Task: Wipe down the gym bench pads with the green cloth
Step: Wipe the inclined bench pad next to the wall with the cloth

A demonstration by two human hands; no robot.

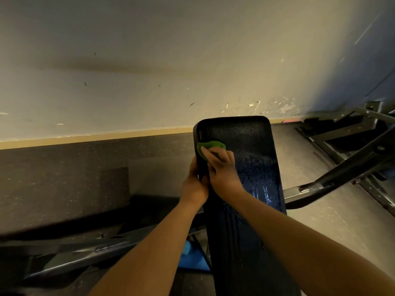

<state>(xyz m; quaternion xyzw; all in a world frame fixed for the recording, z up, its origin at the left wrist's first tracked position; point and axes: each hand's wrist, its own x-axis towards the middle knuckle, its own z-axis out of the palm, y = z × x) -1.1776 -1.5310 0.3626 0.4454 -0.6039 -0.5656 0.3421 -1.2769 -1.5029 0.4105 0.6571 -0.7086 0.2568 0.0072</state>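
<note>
Against scuffed wall (149, 71), bench pad (252, 167) mid-wipe: right hand (222, 169) presses green cloth (210, 146) near far-left corner, left hand (195, 182) grips pad edge; next, prob. stroke toward near end.

the bench pad (245, 167) is the landmark. its right half and far end lie bare; both hands crowd its left edge. left of the pad, open dark floor (85, 167) runs to the wall (149, 71) just beyond the pad's far end. right of the pad, a black metal frame (346, 159) slants across the pale floor.
</note>
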